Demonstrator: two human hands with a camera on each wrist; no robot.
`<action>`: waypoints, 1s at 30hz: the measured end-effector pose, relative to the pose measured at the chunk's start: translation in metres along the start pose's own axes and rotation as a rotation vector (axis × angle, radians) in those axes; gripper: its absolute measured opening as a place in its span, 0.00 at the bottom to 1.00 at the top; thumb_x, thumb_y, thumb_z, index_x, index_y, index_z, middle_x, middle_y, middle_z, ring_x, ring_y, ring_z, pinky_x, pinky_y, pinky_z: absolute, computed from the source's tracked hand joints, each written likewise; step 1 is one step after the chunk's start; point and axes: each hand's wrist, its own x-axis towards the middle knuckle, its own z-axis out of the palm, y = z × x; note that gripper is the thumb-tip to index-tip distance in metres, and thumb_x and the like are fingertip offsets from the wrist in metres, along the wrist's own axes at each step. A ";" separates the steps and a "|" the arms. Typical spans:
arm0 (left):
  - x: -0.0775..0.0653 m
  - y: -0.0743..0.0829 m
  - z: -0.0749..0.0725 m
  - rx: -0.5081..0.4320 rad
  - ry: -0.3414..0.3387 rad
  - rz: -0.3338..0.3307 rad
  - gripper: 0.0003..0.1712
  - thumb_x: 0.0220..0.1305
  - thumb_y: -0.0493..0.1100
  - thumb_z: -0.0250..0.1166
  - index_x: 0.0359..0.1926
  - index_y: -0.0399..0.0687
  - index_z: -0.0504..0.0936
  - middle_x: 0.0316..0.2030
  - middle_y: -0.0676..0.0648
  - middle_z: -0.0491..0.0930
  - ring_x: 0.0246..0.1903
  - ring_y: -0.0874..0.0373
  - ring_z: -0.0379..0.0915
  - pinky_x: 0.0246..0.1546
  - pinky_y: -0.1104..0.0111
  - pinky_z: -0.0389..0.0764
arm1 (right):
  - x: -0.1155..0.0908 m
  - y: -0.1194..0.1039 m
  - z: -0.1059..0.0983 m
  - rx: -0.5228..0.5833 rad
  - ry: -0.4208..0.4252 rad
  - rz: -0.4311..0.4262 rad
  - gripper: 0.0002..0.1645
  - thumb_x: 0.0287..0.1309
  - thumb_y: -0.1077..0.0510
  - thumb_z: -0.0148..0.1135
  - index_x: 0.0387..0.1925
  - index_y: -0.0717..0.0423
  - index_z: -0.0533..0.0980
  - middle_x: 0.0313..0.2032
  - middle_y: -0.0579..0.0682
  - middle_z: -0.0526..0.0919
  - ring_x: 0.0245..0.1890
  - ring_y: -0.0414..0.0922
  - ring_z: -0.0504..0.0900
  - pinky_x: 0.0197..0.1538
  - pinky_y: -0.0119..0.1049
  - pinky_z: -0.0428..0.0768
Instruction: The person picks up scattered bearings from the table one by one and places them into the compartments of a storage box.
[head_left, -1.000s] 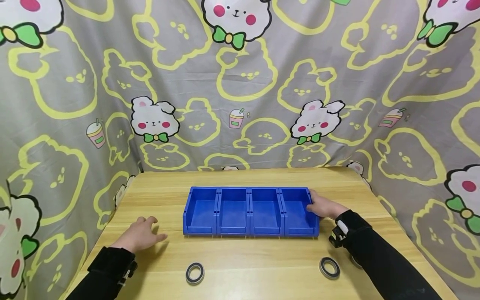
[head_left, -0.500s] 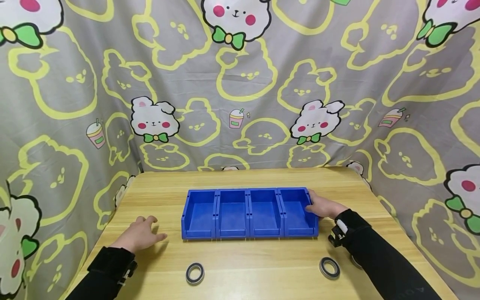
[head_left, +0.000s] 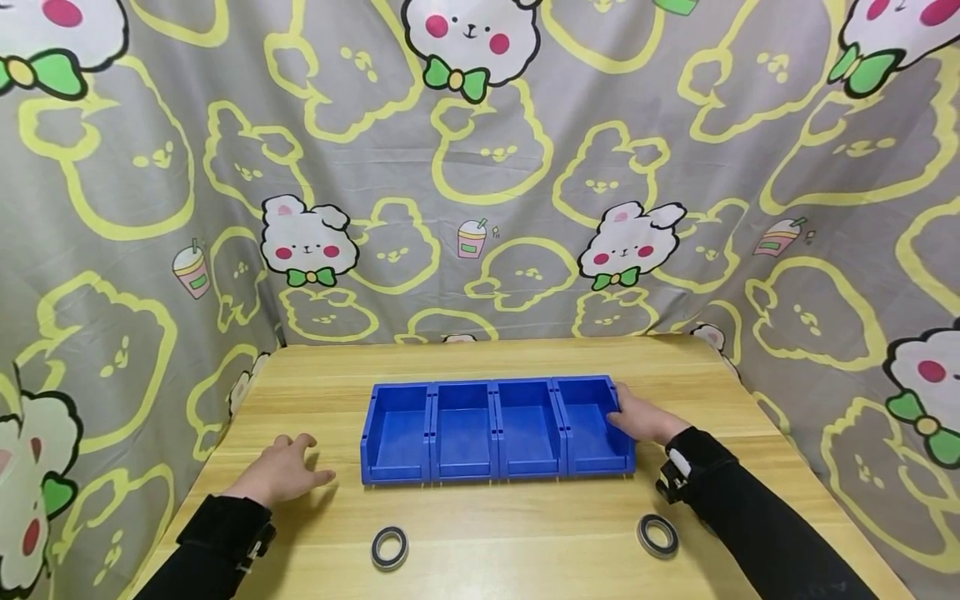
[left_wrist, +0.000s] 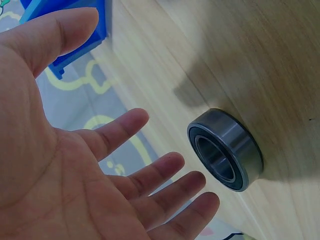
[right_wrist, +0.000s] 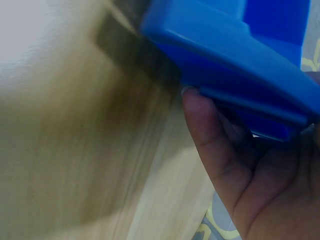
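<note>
Several blue storage bins (head_left: pixel 465 472) stand joined side by side in a row on the wooden table, open tops up. My right hand (head_left: pixel 648 417) grips the side wall of the rightmost bin, thumb inside; the right wrist view shows fingers under the blue bin wall (right_wrist: pixel 240 60). To the left of the row, my left hand (head_left: pixel 273 471) hovers over the table with spread, relaxed fingers and holds nothing. A ring-shaped ball bearing (head_left: pixel 389 566) lies in front of the row at left; the left wrist view shows a bearing (left_wrist: pixel 245 145) beyond my fingertips.
Another bearing (head_left: pixel 657 553) lies at the front right, beside my right forearm (head_left: pixel 757 508). A patterned grey curtain (head_left: pixel 480 275) hangs behind the table (head_left: pixel 510 533) and along both sides.
The row of bins has shifted slightly toward me and left, its left end more than its right, so it now sits slightly turned. My right hand moved slightly with it; my left hand stayed put.
</note>
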 end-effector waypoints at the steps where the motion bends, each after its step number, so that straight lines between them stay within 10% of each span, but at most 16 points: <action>1: 0.000 0.000 0.000 -0.001 0.001 -0.001 0.47 0.59 0.63 0.69 0.64 0.31 0.69 0.53 0.25 0.69 0.51 0.31 0.70 0.49 0.41 0.73 | 0.000 0.000 0.001 -0.007 0.006 -0.004 0.39 0.71 0.65 0.47 0.70 0.80 0.40 0.67 0.84 0.52 0.68 0.74 0.57 0.67 0.65 0.59; 30: 0.009 -0.020 0.005 0.018 0.047 -0.022 0.35 0.60 0.48 0.71 0.61 0.30 0.72 0.54 0.23 0.67 0.53 0.25 0.63 0.47 0.40 0.72 | -0.003 -0.001 0.006 -0.042 0.032 0.004 0.39 0.72 0.64 0.44 0.70 0.82 0.37 0.66 0.85 0.52 0.68 0.73 0.57 0.68 0.64 0.57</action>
